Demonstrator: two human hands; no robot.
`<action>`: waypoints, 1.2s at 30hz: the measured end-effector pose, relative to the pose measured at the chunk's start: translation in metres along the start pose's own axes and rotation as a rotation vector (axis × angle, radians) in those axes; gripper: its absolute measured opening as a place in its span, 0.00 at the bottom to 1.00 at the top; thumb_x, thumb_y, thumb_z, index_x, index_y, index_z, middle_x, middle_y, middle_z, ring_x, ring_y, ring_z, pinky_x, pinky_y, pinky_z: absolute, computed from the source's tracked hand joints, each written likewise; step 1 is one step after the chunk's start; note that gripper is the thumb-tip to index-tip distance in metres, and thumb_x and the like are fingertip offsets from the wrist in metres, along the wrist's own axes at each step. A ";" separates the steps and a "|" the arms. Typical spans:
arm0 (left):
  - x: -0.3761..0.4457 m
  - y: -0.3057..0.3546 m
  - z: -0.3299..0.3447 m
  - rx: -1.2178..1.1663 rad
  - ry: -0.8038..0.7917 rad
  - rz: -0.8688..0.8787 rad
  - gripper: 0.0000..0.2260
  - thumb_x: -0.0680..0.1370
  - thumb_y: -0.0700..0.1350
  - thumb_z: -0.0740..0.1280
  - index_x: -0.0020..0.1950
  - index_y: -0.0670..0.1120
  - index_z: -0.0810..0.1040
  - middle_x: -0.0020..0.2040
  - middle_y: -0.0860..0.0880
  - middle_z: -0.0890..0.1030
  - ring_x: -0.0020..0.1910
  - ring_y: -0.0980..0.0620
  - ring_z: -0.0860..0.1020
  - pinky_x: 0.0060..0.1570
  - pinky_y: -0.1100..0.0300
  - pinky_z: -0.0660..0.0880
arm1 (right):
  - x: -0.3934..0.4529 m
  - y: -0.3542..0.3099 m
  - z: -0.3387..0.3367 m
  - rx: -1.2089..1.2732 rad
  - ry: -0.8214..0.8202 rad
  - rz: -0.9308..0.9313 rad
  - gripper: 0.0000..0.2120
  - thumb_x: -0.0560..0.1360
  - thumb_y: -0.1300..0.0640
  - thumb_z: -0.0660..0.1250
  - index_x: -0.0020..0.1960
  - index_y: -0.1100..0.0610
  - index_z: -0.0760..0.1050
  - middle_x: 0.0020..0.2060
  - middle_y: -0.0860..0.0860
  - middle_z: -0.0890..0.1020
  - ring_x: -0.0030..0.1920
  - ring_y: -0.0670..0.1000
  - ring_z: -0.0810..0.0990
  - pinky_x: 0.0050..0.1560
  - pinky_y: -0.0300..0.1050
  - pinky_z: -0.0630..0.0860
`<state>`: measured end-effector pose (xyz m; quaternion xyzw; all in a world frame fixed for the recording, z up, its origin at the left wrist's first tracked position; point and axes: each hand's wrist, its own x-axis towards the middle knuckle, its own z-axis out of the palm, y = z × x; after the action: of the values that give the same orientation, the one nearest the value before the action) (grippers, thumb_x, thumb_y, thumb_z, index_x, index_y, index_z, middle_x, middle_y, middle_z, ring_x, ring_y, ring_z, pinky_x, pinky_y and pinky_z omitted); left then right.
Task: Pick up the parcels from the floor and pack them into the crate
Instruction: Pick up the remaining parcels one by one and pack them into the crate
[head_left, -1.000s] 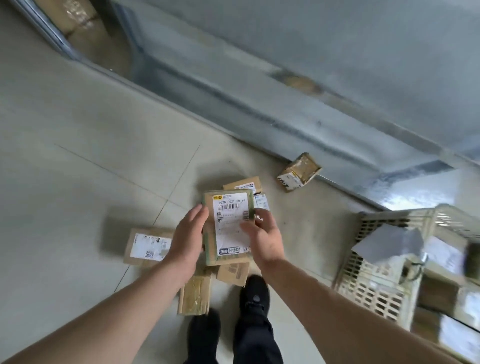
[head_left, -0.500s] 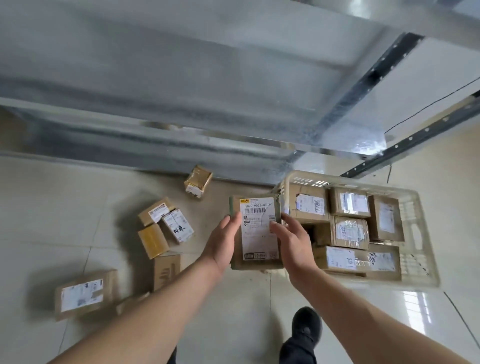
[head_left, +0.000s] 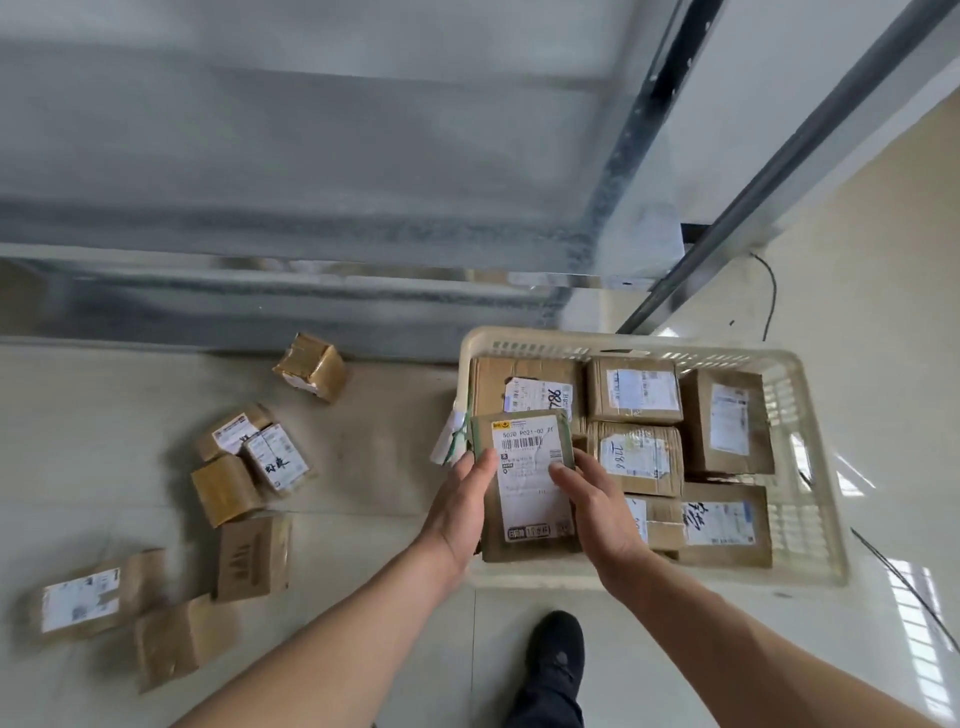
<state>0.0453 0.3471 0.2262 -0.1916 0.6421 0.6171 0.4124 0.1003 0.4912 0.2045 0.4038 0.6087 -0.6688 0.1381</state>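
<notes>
Held parcel: 1.0 s ago above the loose boxes on the floor; 0.5 s ago just left of the crate; now over the crate's near-left corner, above the packed boxes. Left hand and right hand: carried rightward with it. Crate: from the right edge of view to right of centre. Floor parcels: from under the hands to the left side of view.
</notes>
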 end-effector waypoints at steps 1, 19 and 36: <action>0.007 -0.008 0.008 -0.009 0.000 -0.016 0.16 0.83 0.58 0.57 0.66 0.56 0.76 0.58 0.58 0.83 0.57 0.60 0.79 0.66 0.45 0.72 | 0.008 0.008 -0.009 0.005 -0.009 0.013 0.18 0.79 0.51 0.67 0.67 0.54 0.76 0.56 0.51 0.86 0.53 0.51 0.85 0.54 0.50 0.81; 0.153 -0.124 0.025 0.154 0.182 -0.098 0.27 0.83 0.58 0.57 0.80 0.52 0.58 0.74 0.55 0.66 0.71 0.54 0.65 0.62 0.62 0.59 | 0.131 0.144 -0.005 0.021 -0.037 0.184 0.26 0.69 0.45 0.67 0.66 0.49 0.77 0.54 0.47 0.87 0.53 0.49 0.86 0.60 0.54 0.80; 0.230 -0.169 0.018 0.532 0.287 -0.015 0.31 0.73 0.64 0.59 0.72 0.50 0.68 0.76 0.51 0.64 0.73 0.48 0.67 0.66 0.53 0.65 | 0.211 0.195 0.024 0.015 -0.032 0.198 0.36 0.67 0.48 0.69 0.75 0.45 0.69 0.65 0.43 0.81 0.67 0.47 0.77 0.71 0.53 0.72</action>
<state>0.0429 0.3966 -0.0556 -0.1670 0.8316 0.3909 0.3574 0.0891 0.4906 -0.0835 0.4524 0.5584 -0.6627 0.2104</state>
